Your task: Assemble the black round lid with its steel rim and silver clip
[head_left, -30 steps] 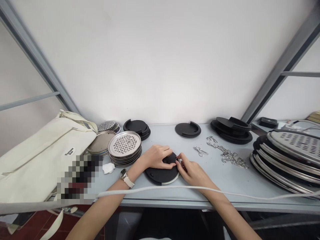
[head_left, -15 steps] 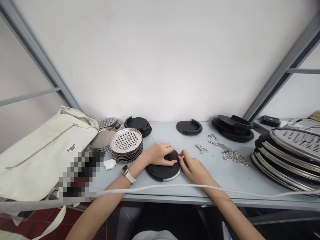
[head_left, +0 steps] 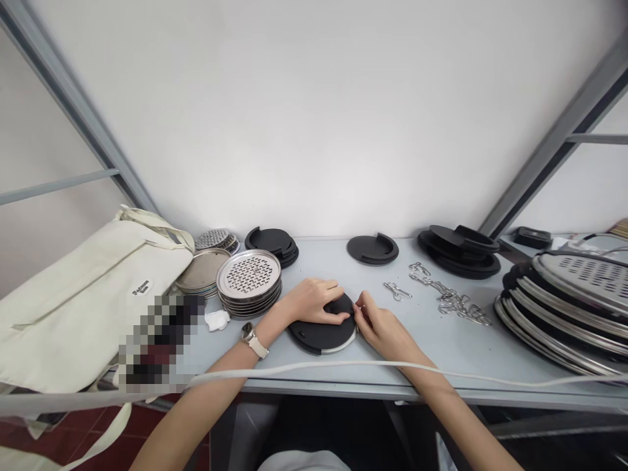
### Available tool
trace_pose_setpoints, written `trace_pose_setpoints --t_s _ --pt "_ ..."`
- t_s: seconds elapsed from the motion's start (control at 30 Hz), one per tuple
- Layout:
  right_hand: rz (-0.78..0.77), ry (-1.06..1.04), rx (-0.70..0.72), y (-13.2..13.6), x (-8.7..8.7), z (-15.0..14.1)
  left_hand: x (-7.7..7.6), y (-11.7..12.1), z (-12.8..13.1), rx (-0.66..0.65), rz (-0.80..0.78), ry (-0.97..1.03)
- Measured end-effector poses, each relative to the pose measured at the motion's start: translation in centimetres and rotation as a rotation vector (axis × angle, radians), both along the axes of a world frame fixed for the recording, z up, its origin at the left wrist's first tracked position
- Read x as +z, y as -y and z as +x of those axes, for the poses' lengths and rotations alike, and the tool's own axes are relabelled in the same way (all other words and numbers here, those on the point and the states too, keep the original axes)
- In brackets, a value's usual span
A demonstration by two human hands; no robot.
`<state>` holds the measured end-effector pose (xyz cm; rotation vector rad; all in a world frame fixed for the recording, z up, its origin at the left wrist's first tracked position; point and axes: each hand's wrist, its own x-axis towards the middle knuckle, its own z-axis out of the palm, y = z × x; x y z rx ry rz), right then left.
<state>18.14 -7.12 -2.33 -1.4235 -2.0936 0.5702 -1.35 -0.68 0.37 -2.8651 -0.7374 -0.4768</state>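
Note:
A round black plastic disc with a strip of silvery metal along its front right edge lies flat on the table before me. My left hand is laid over its upper left part, with the thumb and fingers curved round the dark middle and pressing on it. At the disc's right edge, my right hand has its thumb and fingertips pinched together; what they hold is hidden. To the right of that hand, several metal wire clips lie loose, with a few of them set nearer.
Left stand stacks of perforated metal discs and plain metal discs, beside a cream bag. Black discs sit along the wall. Large metal-rimmed discs are piled at right. A white cable crosses in front.
A shiny metal bit showed between my right fingertips a second ago; it is now covered. The fingers have stayed at the disc's right edge. My left hand has kept its place on the disc.

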Motion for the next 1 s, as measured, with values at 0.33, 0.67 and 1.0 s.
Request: trace_pose_setpoints --t_s 0.33,0.67,1.0 --pt "0.026 0.086 -0.031 0.11 -0.21 0.08 0.14 0.09 0.05 0.000 -0.023 -0.003" --pt "0.072 0.091 -0.033 0.04 -0.33 -0.05 0.00 -0.04 0.07 -0.004 -0.036 -0.002" --pt "0.238 -0.102 -0.095 0.02 0.06 -0.13 0.09 -0.12 0.05 -0.027 -0.066 -0.005"
